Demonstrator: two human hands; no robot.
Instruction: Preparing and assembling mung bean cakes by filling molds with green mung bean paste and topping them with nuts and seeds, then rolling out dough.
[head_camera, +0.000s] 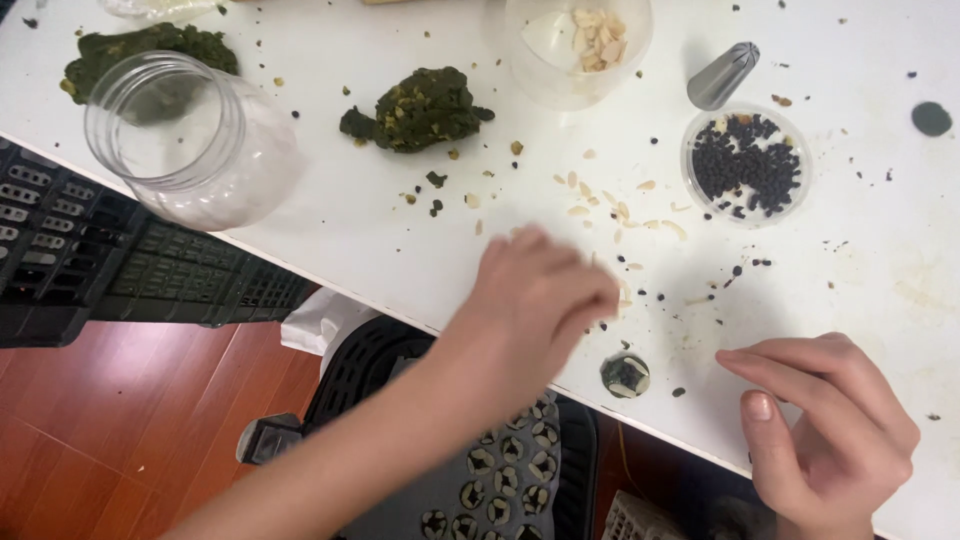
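The left hand (540, 290) hovered over scattered almond slivers (615, 205) on the white worktop (380, 230) — fingers curled, its grasp hidden. The right hand (825, 430) rested loosely open, empty — near a small decorated disc (625, 375).

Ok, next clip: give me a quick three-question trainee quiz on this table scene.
1. True or false: the jar lies on its side.
2. What sits on the table between the left hand and the right hand? A) a spoon B) a small round dough piece C) a knife
3. What fills the shallow dish beside the metal nozzle?

Key
1. True; its open mouth faces the camera.
2. B; it is dark green and topped with dark bits.
3. Small black seeds or beads; which exactly cannot be told.
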